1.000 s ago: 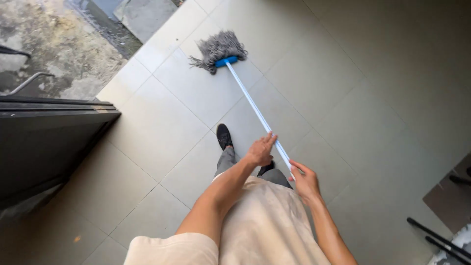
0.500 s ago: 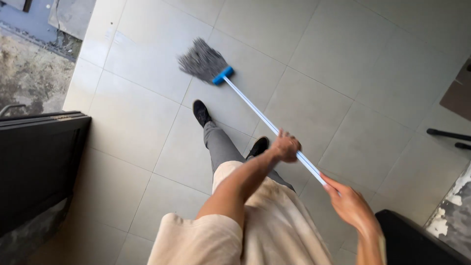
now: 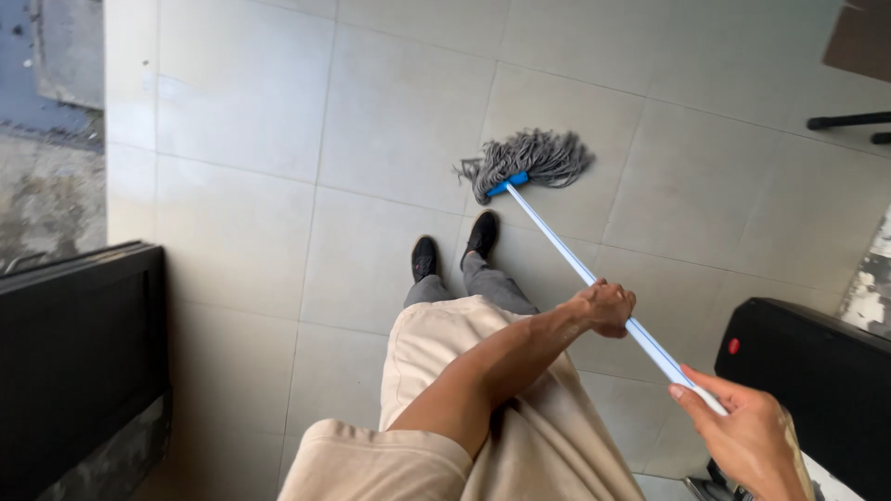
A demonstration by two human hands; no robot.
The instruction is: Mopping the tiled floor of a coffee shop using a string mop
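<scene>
Two hands — left hand (image 3: 605,306), right hand (image 3: 742,436) — grip the mop (image 3: 529,160) handle, head far ahead.

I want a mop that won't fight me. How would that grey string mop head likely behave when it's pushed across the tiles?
The grey string mop head looks floppy: its strands splay flat on the pale tiled floor, so it would probably drag and trail. The thin white-and-blue handle, gripped by left hand and right hand, seems light and stiff.

No packages, signs or screens show. The only label-like mark is a small round red sticker (image 3: 733,346) on the upper left face of the black case (image 3: 817,390) standing at the lower right on the tiled floor (image 3: 241,186).
</scene>
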